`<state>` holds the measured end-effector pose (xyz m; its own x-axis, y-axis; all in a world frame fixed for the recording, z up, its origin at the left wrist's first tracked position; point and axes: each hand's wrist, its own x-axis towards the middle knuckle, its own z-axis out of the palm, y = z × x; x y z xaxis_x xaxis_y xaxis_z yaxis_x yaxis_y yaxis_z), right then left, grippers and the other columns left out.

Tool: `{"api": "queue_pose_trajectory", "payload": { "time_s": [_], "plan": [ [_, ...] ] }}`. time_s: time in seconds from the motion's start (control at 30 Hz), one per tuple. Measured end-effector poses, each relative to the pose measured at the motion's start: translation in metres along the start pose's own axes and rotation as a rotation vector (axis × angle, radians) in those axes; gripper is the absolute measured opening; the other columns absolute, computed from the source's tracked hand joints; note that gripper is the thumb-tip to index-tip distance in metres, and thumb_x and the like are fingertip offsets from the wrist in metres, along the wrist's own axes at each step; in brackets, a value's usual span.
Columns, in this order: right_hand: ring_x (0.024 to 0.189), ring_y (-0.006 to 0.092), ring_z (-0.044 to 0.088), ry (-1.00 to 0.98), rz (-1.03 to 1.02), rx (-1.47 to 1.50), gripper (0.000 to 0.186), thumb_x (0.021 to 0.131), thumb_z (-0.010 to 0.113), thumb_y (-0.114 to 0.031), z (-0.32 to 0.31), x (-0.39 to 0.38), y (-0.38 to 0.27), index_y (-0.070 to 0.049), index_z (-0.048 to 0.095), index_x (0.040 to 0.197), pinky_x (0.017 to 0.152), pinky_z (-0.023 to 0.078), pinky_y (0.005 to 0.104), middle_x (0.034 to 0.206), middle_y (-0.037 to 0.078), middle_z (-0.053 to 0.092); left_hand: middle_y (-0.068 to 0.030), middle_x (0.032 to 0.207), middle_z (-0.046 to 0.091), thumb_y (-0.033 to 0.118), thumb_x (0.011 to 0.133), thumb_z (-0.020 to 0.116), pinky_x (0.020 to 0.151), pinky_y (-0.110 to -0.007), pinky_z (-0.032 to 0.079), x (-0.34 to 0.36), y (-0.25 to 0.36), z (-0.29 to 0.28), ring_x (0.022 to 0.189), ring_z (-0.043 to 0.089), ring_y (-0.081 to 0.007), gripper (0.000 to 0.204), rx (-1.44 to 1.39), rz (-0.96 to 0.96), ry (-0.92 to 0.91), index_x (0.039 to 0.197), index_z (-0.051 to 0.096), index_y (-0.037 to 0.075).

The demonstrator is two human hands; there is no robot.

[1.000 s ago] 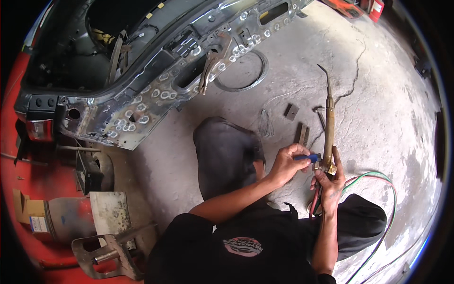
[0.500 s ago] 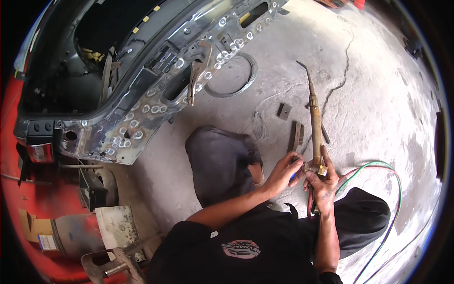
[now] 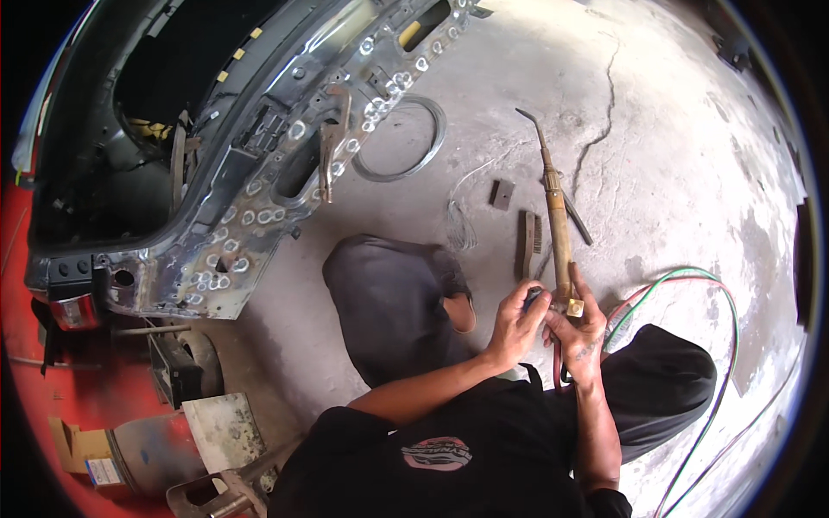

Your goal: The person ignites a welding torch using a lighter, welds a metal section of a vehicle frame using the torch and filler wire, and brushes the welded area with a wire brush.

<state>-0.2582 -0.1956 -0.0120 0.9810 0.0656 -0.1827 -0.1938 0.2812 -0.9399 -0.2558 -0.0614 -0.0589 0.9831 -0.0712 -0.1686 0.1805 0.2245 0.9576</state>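
Note:
I hold a brass cutting or welding torch (image 3: 560, 231) upright in my right hand (image 3: 584, 342), fingers wrapped round its base by the square brass fitting (image 3: 574, 307). My left hand (image 3: 516, 332) is closed on a small blue object (image 3: 534, 295), mostly hidden by its fingers, right against the torch's valve end. Red and green hoses (image 3: 712, 285) run from the torch's base and loop to the right. Just left of the torch lie a wooden-handled wire brush (image 3: 527, 246) and a small dark metal block (image 3: 503, 194); a dark rod (image 3: 579, 224) lies behind it.
A bare car body panel (image 3: 237, 242) with ringed weld spots spans the upper left, a rusty locking clamp (image 3: 328, 151) on it. Beyond my bent legs lie a wire coil (image 3: 397, 175) and loose wire (image 3: 462, 229). Metal parts and a cylinder (image 3: 155, 449) sit at lower left.
The view has shifted, so the panel and floor items sit lower and further left. My left hand's fingers have curled over the blue object, which now shows much less, against the valve.

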Motion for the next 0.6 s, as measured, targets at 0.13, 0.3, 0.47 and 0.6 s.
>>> {"api": "queue_pose_trajectory", "payload": {
  "time_s": [0.13, 0.3, 0.47, 0.6],
  "plan": [
    [0.070, 0.0086, 0.061, 0.003, 0.012, -0.044, 0.077, 0.092, 0.072, 0.005, -0.004, -0.002, -0.002, -0.004, 0.037, 0.160, 0.059, 0.054, 0.0244, 0.101, 0.006, 0.067, -0.0034, 0.082, 0.056, 0.015, 0.109, 0.055, 0.052, -0.029, 0.050, -0.001, 0.005, 0.006, 0.061, 0.055, -0.0108, 0.015, -0.031, -0.027, -0.017, 0.110, 0.057, 0.000],
    [0.069, 0.0097, 0.061, 0.020, 0.006, -0.031, 0.078, 0.091, 0.073, 0.005, -0.007, -0.002, -0.002, -0.003, 0.037, 0.159, 0.059, 0.054, 0.0249, 0.101, 0.007, 0.067, 0.0011, 0.080, 0.054, 0.015, 0.106, 0.059, 0.063, -0.027, 0.044, 0.002, 0.013, 0.010, 0.072, 0.049, -0.0071, 0.012, -0.001, -0.058, 0.024, 0.104, 0.059, 0.003],
    [0.069, 0.0148, 0.065, -0.012, 0.063, 0.149, 0.080, 0.088, 0.073, 0.008, -0.022, -0.008, -0.020, -0.002, 0.037, 0.158, 0.054, 0.057, 0.0257, 0.102, 0.014, 0.069, 0.0033, 0.080, 0.050, 0.032, 0.111, 0.051, 0.067, -0.028, 0.042, 0.052, 0.050, -0.019, 0.075, 0.046, -0.0088, 0.027, 0.242, -0.054, -0.065, 0.115, 0.057, 0.006],
    [0.056, 0.0170, 0.063, -0.130, 0.049, 0.145, 0.086, 0.084, 0.077, 0.006, -0.036, -0.025, -0.041, -0.005, 0.036, 0.159, 0.046, 0.054, 0.0269, 0.098, 0.016, 0.066, 0.0018, 0.080, 0.060, 0.030, 0.106, 0.060, 0.067, -0.024, 0.045, 0.139, 0.114, -0.089, 0.073, 0.056, -0.0083, 0.030, 0.155, 0.063, -0.039, 0.124, 0.064, 0.006]
  ]
}}
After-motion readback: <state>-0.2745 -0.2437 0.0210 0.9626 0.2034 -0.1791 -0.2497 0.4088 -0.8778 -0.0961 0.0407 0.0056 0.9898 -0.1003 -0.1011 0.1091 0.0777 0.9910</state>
